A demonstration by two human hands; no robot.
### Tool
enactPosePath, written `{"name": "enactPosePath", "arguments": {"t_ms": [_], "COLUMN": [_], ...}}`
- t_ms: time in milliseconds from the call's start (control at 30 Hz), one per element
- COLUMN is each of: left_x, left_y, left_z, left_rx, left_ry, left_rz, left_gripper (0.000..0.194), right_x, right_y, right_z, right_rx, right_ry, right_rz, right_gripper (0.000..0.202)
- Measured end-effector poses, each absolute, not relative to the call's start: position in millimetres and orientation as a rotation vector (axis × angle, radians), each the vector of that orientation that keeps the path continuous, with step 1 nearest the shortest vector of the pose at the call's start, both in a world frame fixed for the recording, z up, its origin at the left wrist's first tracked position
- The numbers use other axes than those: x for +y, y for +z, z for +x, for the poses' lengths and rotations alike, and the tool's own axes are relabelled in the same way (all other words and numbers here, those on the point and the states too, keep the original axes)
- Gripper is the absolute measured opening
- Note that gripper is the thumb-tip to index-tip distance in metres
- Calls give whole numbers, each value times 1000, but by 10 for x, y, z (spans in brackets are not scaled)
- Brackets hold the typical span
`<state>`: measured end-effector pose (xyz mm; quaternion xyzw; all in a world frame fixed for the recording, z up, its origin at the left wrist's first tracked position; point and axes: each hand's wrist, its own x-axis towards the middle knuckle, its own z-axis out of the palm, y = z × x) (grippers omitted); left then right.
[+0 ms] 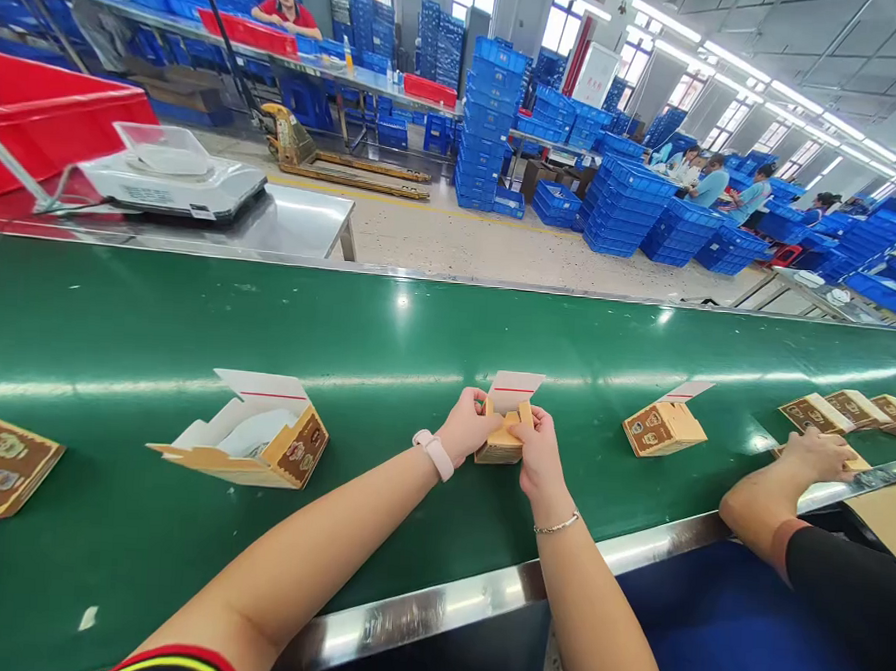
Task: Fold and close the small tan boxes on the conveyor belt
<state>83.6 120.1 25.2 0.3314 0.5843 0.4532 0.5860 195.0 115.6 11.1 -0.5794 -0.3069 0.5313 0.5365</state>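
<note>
Two hands (504,439) gripping a small carton (500,444), open box (251,440) left, co-worker's hand (817,455) far right

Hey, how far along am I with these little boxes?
Looks done: the row of boxes at far right, flaps apparently down. In hand: the small box between your left hand and right hand, lid up. Seemingly left: the wide-open box on your left. The lid-up box on your right also needs closing, I'd guess.

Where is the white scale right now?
The scale is at the upper left, on a metal table, beside the red bin.
</note>
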Motion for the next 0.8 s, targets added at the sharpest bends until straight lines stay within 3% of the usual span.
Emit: {"name": "enactPosePath", "arguments": {"t_ms": [200,333,400,500,533,567,633,733,800], "left_x": [1060,485,194,-58,-91,-105,-95,-25,45], "left_y": [409,446,370,183,116,51,-65,-194,-237], "left_z": [898,541,251,-239,-400,-553,-812,-1035,-1074], "left_rx": [1393,1243,1166,1331,1469,1652,1914,1809,1639], "left_ry": [1078,1327,1624,2484,2627,2632,2238,1660,1490], "left_rz": [813,1459,1936,2209,2164,2066,1916,1954,2137], "left_gripper": [29,19,12,30,39,47,55,50,45], "right_x": [1111,857,688,461,408,370,351,462,591], "right_y": [141,77,10,-99,-134,-167,-226,-272,-253], "right_z": [2070,2096,2034,1826,1731,1628,1411,1115,981], "right_rx": [-682,-829,-1040,-1364,-1473,-1589,-1819,-2067,-2148], "right_ry": [1172,696,403,223,228,263,377,555,662], "right_rz": [-1387,-1396,-1276,-969,-892,-835,-735,-603,-601], "right_gripper": [51,55,56,56,57,59,70,83,77]}}
